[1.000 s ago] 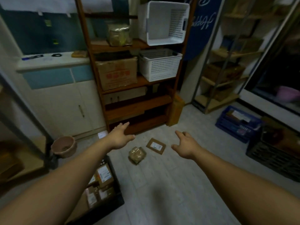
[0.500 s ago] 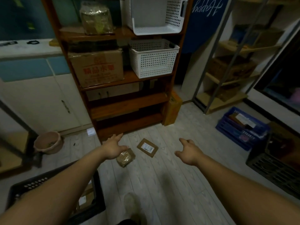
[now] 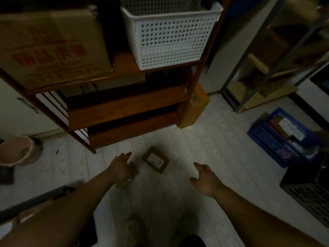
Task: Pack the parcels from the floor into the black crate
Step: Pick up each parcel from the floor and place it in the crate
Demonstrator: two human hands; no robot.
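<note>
We held the left grip (image 3: 122,169) spread, fingers pointing forward, directly over a wrapped parcel (image 3: 125,184) on the floor (image 3: 178,202). Only the near edge of that parcel showed below the palm. We could not tell whether the fingers touched it.

We held the right grip (image 3: 206,180) spread as well, thumb apart from the fingers, holding nothing and clear of the floor.

A flat parcel (image 3: 155,159) with a white label lay face up just ahead of and to the right of the left grip. It sat ahead of and to the left of the right grip, touching neither.

The black crate (image 3: 53,193) stood behind and to the left of the left grip, partly hidden by the left forearm. Only its rim showed clearly.

A shelf (image 3: 124,107) stood ahead of both grips, carrying a carton (image 3: 51,50) and a basket (image 3: 169,38). A bucket (image 3: 17,152) stood far to the left of the left grip. A blue crate (image 3: 267,139) and a second black crate (image 3: 306,193) stood well to the right of the right grip.
</note>
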